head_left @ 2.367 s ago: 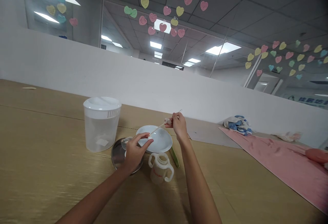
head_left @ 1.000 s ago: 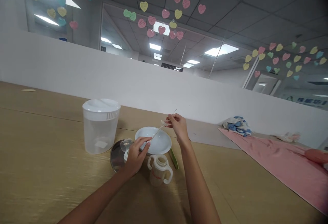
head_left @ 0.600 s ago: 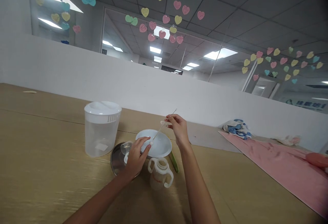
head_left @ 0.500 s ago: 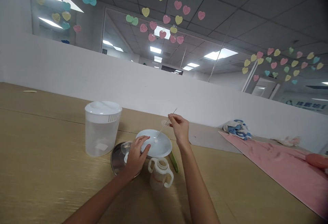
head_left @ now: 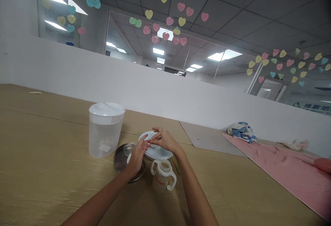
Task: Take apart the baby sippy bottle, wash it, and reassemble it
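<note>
Over the white bowl (head_left: 161, 154), my two hands meet with fingertips close together. My right hand (head_left: 165, 140) is closed in a pinch on a thin rod, mostly hidden, with only a small tip showing between the hands. My left hand (head_left: 138, 153) faces it with fingers stretched, near or touching the right fingertips; contact is unclear. Under my left hand sits a round metal dish (head_left: 120, 162) with a small clear cup (head_left: 128, 148) and a white part, partly covered. In front of the bowl stands a lidless two-handled baby bottle (head_left: 162, 177).
A tall translucent container (head_left: 103, 140) with a white lid stands left of the dish. Something slim and green (head_left: 176, 165) lies beside the bowl. To the right are a pink mat (head_left: 274, 160) and a crumpled blue-and-white cloth (head_left: 241, 132). A low white wall (head_left: 160, 95) runs behind the table.
My right hand has come down and left to my left hand, bringing the thin rod from its upright slant over the bowl. My left hand has turned toward it.
</note>
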`<state>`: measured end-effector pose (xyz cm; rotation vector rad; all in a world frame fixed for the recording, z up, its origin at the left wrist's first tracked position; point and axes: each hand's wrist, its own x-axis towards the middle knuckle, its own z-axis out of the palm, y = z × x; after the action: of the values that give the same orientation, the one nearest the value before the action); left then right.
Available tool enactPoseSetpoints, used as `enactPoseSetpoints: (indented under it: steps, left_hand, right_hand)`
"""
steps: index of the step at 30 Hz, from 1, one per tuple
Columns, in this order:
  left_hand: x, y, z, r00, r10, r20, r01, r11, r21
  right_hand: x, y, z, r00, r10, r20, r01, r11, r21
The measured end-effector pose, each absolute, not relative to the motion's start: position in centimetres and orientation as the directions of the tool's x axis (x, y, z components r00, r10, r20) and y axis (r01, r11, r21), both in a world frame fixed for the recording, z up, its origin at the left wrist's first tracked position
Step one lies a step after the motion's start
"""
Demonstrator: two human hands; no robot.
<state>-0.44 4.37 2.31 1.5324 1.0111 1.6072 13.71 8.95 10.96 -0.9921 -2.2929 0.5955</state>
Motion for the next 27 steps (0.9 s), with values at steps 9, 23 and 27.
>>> enactPoseSetpoints:
  steps: [9, 23, 27]
  left_hand:
    - [-0.4, 4.3, 2.7, -0.058, 0.914, 0.401, -0.099, -0.405, 0.909]
    - [0.1, 3.7, 3.2, -0.060, 0.891, 0.450, -0.051, -0.453, 0.890]
    - [0.2, 3.9, 3.2, -0.084, 0.889, 0.449, -0.050, -0.454, 0.890]
  right_hand:
    - [13.6, 8.9, 10.9, -0.634, 0.749, 0.195, 0.595, 0.632, -0.496]
    - [13.6, 8.9, 10.7, -0.628, 0.766, 0.138, 0.610, 0.594, -0.525]
    - [13.7, 9.0, 10.4, -0.592, 0.786, 0.177, 0.652, 0.596, -0.468]
